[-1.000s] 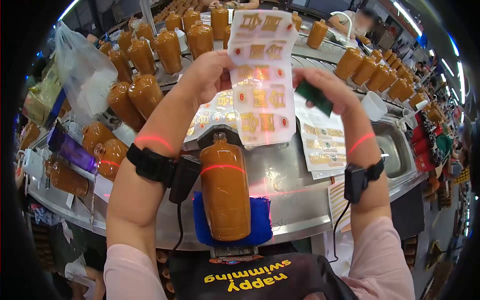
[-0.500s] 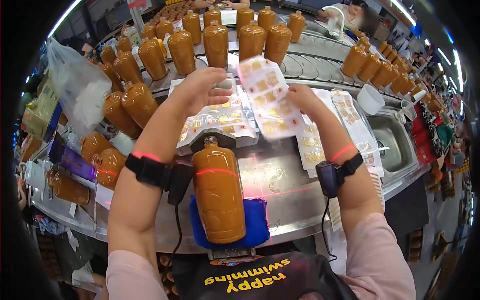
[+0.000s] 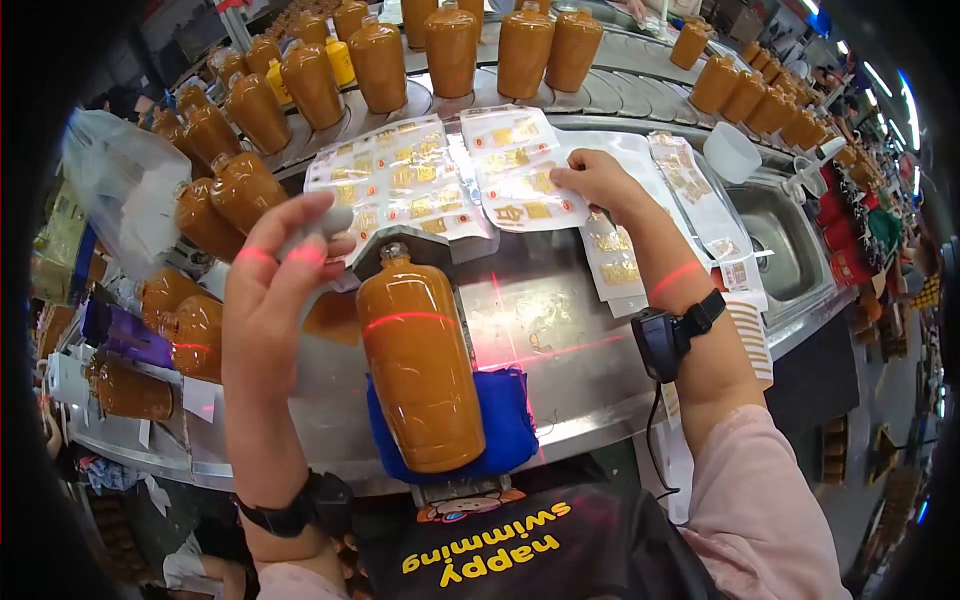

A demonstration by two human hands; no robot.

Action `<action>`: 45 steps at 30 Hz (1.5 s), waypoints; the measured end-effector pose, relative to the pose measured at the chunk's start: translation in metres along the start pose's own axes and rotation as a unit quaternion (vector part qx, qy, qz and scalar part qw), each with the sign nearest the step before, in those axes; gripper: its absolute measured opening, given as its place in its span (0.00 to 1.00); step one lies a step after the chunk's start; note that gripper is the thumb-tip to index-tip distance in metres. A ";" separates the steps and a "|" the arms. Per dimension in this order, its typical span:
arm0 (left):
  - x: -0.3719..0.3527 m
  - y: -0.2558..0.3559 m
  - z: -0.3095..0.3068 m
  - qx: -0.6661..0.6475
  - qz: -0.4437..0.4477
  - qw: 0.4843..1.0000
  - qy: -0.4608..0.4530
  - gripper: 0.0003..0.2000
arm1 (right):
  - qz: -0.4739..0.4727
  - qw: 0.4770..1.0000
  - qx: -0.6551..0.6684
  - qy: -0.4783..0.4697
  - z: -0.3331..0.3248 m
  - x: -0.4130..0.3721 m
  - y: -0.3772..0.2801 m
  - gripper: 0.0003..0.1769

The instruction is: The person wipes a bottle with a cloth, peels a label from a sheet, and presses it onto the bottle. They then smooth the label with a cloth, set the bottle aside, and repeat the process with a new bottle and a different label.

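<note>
My right hand (image 3: 605, 188) pinches the right edge of a sheet of gold stickers (image 3: 522, 168), which lies over the end of another sticker sheet (image 3: 400, 170). My left hand (image 3: 275, 290) is raised left of a brown glazed bottle (image 3: 420, 370), its fingers bent around a small pale grey thing (image 3: 340, 220) whose kind I cannot make out. The bottle lies on its side on a blue cloth pad (image 3: 508, 420), its neck pointing away from me toward a dark angled bracket (image 3: 415, 240). Red laser lines cross the bottle and the bench.
Brown bottles (image 3: 450, 55) stand along the conveyor (image 3: 620, 105) behind the sheets. More bottles (image 3: 245, 190) and a plastic bag (image 3: 135, 190) are at the left. At the right are more sticker sheets (image 3: 700, 200), a white tub (image 3: 731, 152) and a steel sink (image 3: 785, 250).
The sticker sheet in my right hand has come down from being held up to lying on the sheets. My left hand has moved left and toward me, away from the stickers. The view has shifted.
</note>
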State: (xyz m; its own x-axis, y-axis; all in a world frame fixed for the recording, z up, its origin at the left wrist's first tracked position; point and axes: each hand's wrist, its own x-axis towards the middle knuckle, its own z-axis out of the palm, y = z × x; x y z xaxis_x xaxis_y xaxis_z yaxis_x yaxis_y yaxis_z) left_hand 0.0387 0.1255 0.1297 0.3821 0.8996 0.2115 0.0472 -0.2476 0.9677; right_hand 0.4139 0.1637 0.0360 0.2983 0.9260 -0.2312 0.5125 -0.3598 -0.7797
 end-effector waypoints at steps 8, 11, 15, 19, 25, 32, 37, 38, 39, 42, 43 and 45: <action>-0.064 -0.043 -0.005 -0.016 0.019 0.998 0.055 0.20 | 0.052 0.996 0.050 0.050 0.001 -0.006 -0.005 0.15; -0.082 -0.060 0.004 -0.011 0.028 0.997 0.065 0.20 | 0.045 0.998 -0.007 0.047 -0.002 -0.004 -0.010 0.17; -0.096 -0.074 0.015 0.036 0.053 0.997 0.046 0.22 | -0.093 0.952 -0.273 0.099 -0.010 0.014 -0.004 0.14; -0.098 -0.065 0.009 0.138 0.111 0.981 0.078 0.20 | -0.199 0.846 -0.439 0.230 -0.002 -0.011 -0.015 0.10; -0.079 -0.011 0.014 -0.036 -0.003 0.997 -0.063 0.14 | -0.489 0.813 -0.196 0.247 0.018 -0.077 -0.076 0.08; -0.034 0.008 0.059 -0.442 -0.171 0.879 -0.053 0.13 | -0.403 0.892 0.203 -0.001 0.044 -0.150 -0.114 0.10; -0.028 -0.003 0.059 -0.203 -0.042 0.978 0.010 0.07 | -0.436 0.898 0.033 0.042 0.030 -0.155 -0.092 0.09; -0.027 -0.004 0.055 -0.068 0.016 0.997 0.011 0.06 | -0.473 0.877 -0.022 0.085 0.026 -0.155 -0.094 0.09; -0.026 -0.004 0.055 0.067 0.073 0.995 0.010 0.06 | -0.505 0.850 -0.077 0.128 0.018 -0.158 -0.101 0.10; -0.023 0.012 0.066 0.315 0.225 0.922 -0.009 0.05 | -0.566 0.805 -0.138 0.112 0.015 -0.172 -0.116 0.15; -0.021 0.012 0.071 0.335 0.251 0.908 -0.010 0.06 | -0.575 0.798 -0.145 0.107 0.017 -0.172 -0.119 0.13; -0.020 0.014 0.080 0.309 0.260 0.915 -0.002 0.06 | -0.574 0.800 -0.153 0.089 0.012 -0.173 -0.116 0.09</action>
State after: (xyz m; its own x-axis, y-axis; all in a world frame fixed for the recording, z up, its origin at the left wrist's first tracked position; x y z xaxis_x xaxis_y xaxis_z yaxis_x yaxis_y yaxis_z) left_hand 0.1054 0.0751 0.1278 0.5044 0.6017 0.6193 0.3706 -0.7987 0.4741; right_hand 0.2934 0.0464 0.1597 -0.4136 0.6450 0.6426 0.6960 0.6790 -0.2336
